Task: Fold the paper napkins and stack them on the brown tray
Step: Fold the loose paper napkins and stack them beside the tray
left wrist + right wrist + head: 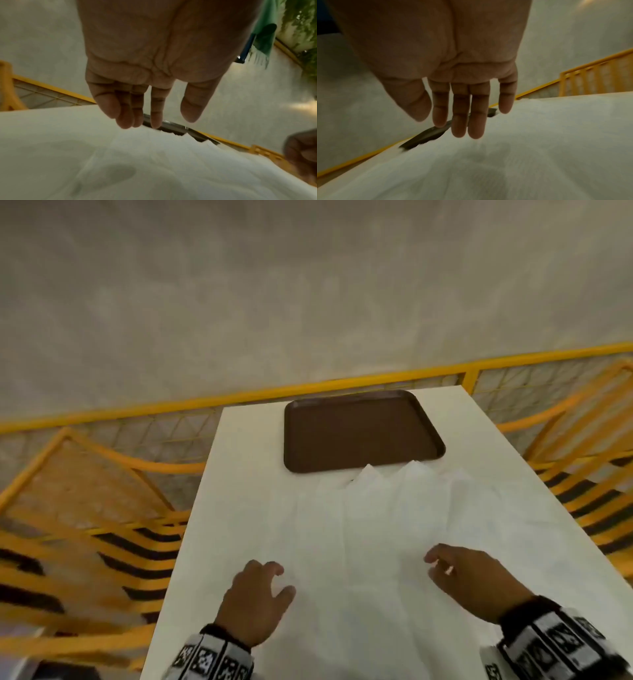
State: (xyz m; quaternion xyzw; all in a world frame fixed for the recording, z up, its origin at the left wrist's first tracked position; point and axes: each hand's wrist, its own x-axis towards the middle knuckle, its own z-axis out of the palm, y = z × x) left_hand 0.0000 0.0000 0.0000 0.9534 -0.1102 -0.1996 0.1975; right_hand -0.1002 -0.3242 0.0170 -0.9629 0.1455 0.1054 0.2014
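Observation:
White paper napkins (376, 518) lie spread flat and overlapping on the white table (239, 474), their far corners poking over the near rim of the brown tray (359, 429). The tray holds nothing and sits at the table's far end. My left hand (270, 583) hovers over the napkins' near left part, fingers loose and holding nothing; the left wrist view shows its fingers (126, 119) hanging straight above the paper (154, 162). My right hand (442, 563) hovers over the near right part, fingers (476, 121) relaxed above the napkins (522, 155), the tray (426, 136) beyond them.
Yellow metal chairs (85, 508) stand on the left and more yellow chairs (582, 474) on the right of the table. A yellow railing (239, 398) runs behind the table's far edge, with grey floor beyond.

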